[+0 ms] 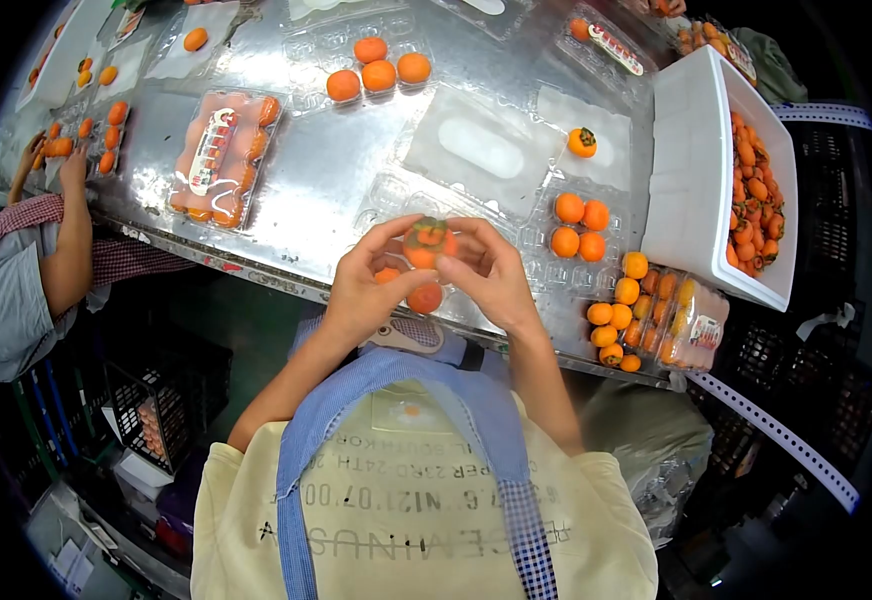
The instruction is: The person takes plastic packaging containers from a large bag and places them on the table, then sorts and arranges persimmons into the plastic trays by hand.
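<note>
Between both hands, over the table's near edge, is an orange persimmon [430, 246] with its green calyx facing up; it looks slightly blurred. My left hand [364, 280] curls round one side of it, and my right hand [496, 272] closes on the other with the thumb across its front. Just below my fingers, another persimmon [424, 297] shows, with one more partly hidden behind my left hand. A clear plastic tray [381, 205] lies under and beyond my hands. To the right, a clear tray [541, 265] has several persimmons in it.
A white foam box [681, 150] full of persimmons stands at the right. Loose persimmons [611, 335] and a filled pack [691, 325] sit by the near right corner. Another filled pack [224, 160] lies left. A co-worker's arm [71, 230] reaches in at far left.
</note>
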Action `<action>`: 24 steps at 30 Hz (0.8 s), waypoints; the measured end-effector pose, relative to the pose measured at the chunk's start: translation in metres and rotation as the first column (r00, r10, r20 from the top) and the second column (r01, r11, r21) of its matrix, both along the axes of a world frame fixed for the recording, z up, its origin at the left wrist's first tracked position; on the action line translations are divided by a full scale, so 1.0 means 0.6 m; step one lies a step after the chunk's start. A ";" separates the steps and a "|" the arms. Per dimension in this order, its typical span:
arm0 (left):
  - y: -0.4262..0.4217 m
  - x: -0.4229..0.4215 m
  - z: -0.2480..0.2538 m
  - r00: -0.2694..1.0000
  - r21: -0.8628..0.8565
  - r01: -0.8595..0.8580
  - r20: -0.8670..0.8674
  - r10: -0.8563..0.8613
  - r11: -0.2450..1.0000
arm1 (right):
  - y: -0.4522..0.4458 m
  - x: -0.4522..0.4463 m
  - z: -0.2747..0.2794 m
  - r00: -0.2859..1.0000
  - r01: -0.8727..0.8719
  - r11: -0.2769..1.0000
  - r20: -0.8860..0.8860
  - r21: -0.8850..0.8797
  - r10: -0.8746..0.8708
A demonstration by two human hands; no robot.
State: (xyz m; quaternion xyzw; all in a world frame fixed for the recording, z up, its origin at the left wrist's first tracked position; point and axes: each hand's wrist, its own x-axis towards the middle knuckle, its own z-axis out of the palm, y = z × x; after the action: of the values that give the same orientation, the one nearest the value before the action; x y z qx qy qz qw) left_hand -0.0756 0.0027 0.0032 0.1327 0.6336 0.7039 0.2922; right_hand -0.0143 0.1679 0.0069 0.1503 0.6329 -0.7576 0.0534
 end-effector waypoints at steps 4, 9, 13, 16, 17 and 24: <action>0.001 0.004 0.008 0.997 -0.054 -0.023 -0.074 0.018 0.998 | -0.001 0.001 -0.002 1.000 -0.005 1.000 -0.004 -0.021 0.005; 0.004 0.006 0.022 0.915 -0.142 -0.127 -0.400 0.060 0.982 | -0.007 0.005 0.000 0.999 -0.017 1.000 -0.052 -0.007 0.016; 0.005 0.006 0.028 0.834 -0.186 -0.168 -0.550 0.039 0.968 | -0.015 0.005 0.005 0.997 -0.039 0.998 -0.066 0.055 0.043; 0.005 0.008 0.033 0.823 -0.209 -0.183 -0.568 0.033 0.961 | -0.017 0.006 0.001 0.998 -0.028 0.999 -0.053 -0.034 0.026; 0.006 0.009 0.032 0.817 -0.210 -0.191 -0.576 0.037 0.959 | -0.016 0.006 0.000 0.999 -0.028 0.998 -0.044 -0.061 0.025; 0.010 0.010 0.027 0.740 -0.207 -0.220 -0.673 0.025 0.953 | -0.023 0.007 -0.001 1.000 -0.015 0.998 -0.010 -0.069 0.014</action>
State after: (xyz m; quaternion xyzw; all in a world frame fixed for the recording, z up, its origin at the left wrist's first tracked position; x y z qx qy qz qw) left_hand -0.0696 0.0086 0.0195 0.2899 0.7937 0.5345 0.0165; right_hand -0.0103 0.1540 0.0065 0.1403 0.6077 -0.7793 0.0610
